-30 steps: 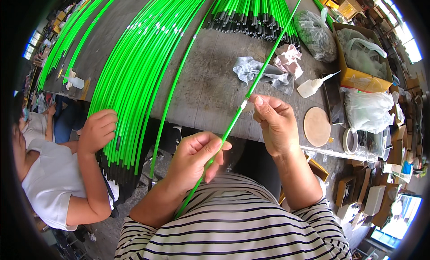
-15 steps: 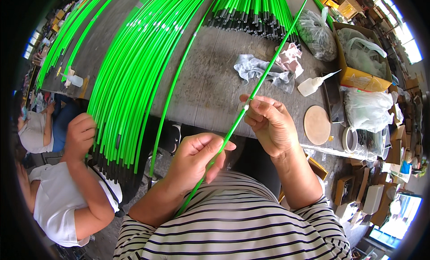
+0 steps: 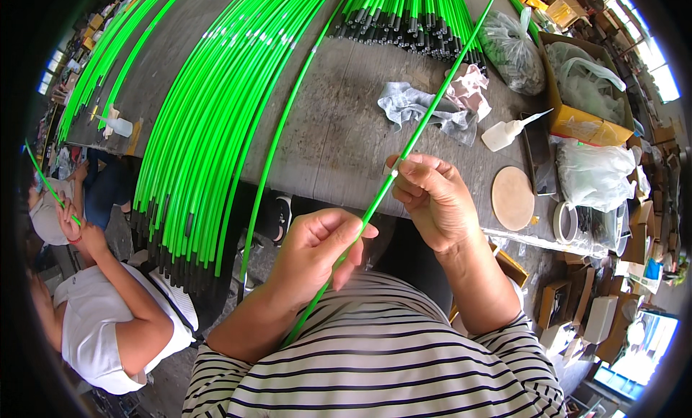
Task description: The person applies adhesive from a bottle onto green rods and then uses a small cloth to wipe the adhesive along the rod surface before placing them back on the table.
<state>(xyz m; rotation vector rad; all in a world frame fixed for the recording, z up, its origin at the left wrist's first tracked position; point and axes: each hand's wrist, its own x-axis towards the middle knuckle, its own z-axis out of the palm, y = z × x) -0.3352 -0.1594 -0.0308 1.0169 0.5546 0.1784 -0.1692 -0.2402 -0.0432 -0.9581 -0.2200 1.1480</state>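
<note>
While aslant, green rod (image 3: 379, 197) in the pinch of left hand (image 3: 317, 246) and, farther up, right hand (image 3: 435, 200).

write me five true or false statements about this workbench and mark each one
1. The left hand grips a thin green rod. True.
2. The right hand is far from that rod. False: its fingertips are at the rod's white band.
3. A white plastic squeeze bottle lies right of a crumpled grey cloth. True.
4. The flat, round tan disc lies between both hands. False: it lies right of the right hand.
5. Black-tipped green rods overhang the worn grey table. True.
</note>
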